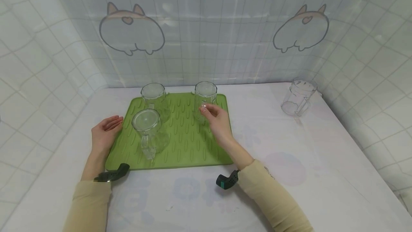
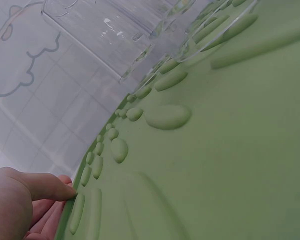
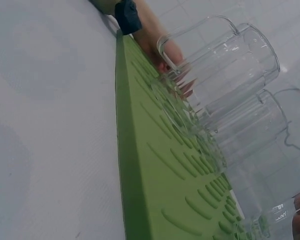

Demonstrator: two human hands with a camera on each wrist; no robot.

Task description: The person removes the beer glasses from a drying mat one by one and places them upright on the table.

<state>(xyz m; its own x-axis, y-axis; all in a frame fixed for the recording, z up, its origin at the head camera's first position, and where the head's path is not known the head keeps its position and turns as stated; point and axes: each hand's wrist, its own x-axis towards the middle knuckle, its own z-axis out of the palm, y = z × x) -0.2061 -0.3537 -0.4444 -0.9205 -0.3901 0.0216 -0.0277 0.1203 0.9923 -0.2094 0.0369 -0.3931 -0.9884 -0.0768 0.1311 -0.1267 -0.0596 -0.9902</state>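
In the head view, the right hand is partly hiding a clear mug at the back right of the mat, its fingertips pinching the handle; the left hand, loosely open, is touching the mat's edge. In the left wrist view, the frame is cropping another mug; in the right wrist view, the right hand.

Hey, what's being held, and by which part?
The right hand pinches a glass mug, apparently by its handle; the left hand touches the green mat.
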